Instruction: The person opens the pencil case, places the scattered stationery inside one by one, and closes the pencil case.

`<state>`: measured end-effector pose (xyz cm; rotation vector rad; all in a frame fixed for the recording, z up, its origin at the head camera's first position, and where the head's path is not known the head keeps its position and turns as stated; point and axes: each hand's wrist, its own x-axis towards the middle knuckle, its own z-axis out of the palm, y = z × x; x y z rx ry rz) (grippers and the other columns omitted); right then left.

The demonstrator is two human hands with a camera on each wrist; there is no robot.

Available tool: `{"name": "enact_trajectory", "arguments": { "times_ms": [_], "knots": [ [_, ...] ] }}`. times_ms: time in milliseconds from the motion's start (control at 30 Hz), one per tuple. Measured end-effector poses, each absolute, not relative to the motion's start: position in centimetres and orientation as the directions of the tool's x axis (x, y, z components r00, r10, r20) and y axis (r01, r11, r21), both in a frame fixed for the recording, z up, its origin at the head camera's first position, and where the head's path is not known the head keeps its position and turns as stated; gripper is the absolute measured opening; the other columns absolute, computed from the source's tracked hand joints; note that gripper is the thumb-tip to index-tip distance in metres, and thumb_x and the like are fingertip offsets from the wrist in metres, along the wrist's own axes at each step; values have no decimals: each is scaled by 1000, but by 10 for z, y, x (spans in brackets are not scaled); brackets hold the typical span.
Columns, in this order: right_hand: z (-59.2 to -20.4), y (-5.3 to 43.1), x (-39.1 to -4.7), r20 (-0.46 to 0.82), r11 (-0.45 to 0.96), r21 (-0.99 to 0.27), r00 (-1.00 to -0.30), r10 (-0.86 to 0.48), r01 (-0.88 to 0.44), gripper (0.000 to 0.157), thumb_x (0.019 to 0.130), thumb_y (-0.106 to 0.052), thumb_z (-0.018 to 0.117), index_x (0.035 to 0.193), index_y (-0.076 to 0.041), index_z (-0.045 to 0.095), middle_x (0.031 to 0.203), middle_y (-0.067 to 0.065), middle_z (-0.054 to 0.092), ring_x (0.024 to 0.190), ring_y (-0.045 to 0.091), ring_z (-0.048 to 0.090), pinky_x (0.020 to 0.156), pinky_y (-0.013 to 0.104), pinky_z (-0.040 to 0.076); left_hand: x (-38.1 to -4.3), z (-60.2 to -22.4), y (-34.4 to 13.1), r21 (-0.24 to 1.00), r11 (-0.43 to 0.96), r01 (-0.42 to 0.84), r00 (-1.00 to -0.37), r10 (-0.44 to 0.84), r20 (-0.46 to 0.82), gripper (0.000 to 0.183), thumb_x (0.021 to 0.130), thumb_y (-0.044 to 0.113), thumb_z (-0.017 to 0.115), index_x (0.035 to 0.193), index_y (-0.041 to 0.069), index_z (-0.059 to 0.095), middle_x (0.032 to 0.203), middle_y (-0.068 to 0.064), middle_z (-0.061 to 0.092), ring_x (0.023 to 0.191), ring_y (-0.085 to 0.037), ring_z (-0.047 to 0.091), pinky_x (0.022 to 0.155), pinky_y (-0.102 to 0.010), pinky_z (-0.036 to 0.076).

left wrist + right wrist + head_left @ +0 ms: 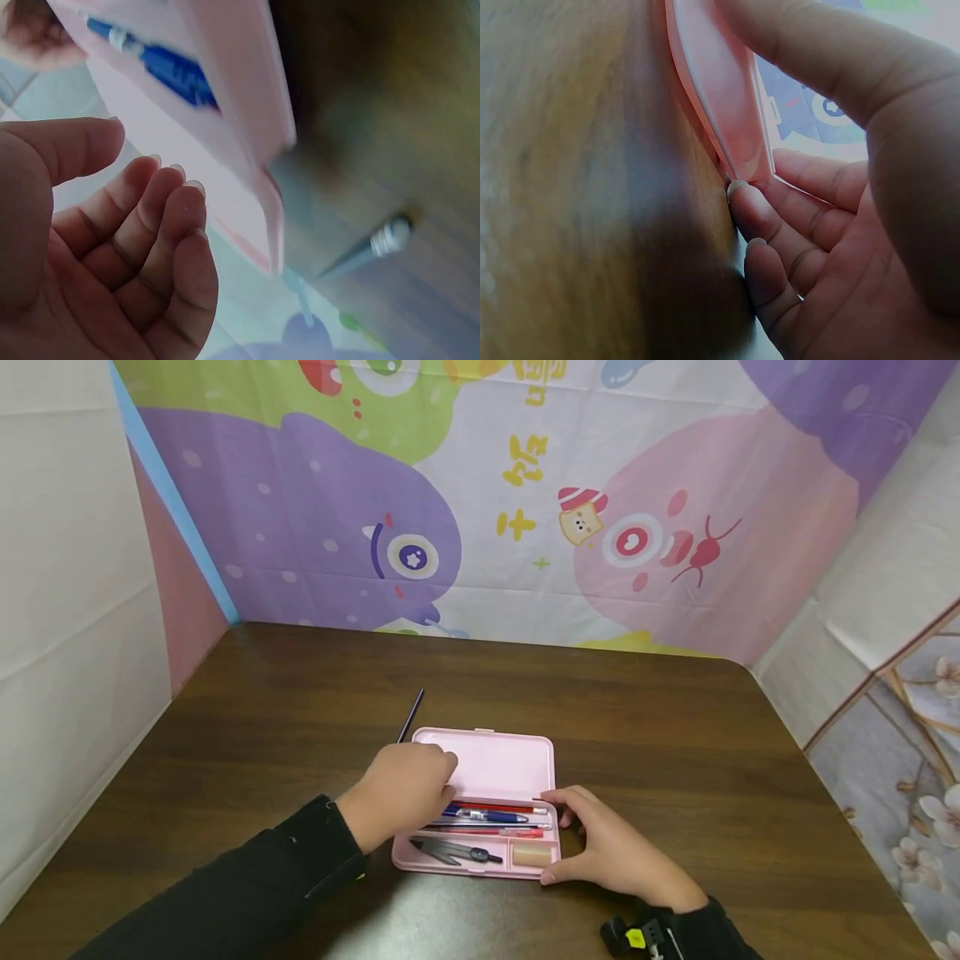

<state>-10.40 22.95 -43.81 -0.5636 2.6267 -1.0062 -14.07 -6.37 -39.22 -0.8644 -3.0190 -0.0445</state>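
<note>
A pink pencil case lies with its lid folded back on the wooden table. Its long compartment holds a blue pen, a red pencil and other slim writing tools. The front compartment has a grey compass, with a beige eraser in a small section at right. Over the left side of the case is my left hand, its loosely bent fingers and thumb apart with nothing between them in the left wrist view. My right hand grips the case's right end between thumb and fingers.
A dark slim pen-like stick lies on the table just behind the left end of the case. Patterned cloth hangs at the back edge, and white cloth covers the left side.
</note>
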Motion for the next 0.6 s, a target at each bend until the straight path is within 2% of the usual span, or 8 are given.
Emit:
{"name": "enact_trajectory", "arguments": {
  "times_ms": [133, 333, 500, 600],
  "knots": [
    [-437, 229, -104, -106, 679, -686, -887, -449, -262, 91, 60, -56, 86, 136, -24, 48, 110, -6, 50, 101, 13, 46, 86, 34, 43, -153, -386, -77, 58, 878, 474, -880, 474, 21, 21, 87, 34, 70, 90, 14, 67, 74, 1, 63, 62, -12, 55, 58, -33, 51],
    [-438, 228, -105, -107, 678, -689, -890, -443, -255, 92, 60, -57, 86, 137, -24, 47, 111, -6, 50, 102, 13, 46, 87, 34, 43, -178, -386, -100, 156, 910, 384, -923, 383, 38, 16, 87, 27, 68, 91, 12, 65, 78, 0, 61, 66, -15, 56, 60, -35, 51],
    [-439, 227, -107, -121, 686, -685, -891, -438, -245, 93, 61, -59, 84, 138, -25, 46, 111, -6, 48, 102, 14, 45, 87, 36, 42, -195, -393, -117, 237, 925, 297, -951, 309, -13, 15, 87, 23, 67, 93, 9, 64, 78, -1, 59, 67, -17, 56, 59, -36, 48],
    [-439, 226, -108, -113, 685, -684, -892, -438, -250, 93, 61, -58, 85, 138, -25, 46, 111, -6, 48, 102, 14, 45, 86, 35, 42, -202, -397, -124, 251, 931, 263, -958, 283, -47, 20, 87, 23, 67, 99, 7, 64, 83, -3, 62, 71, -18, 58, 64, -38, 50]
  ]
}}
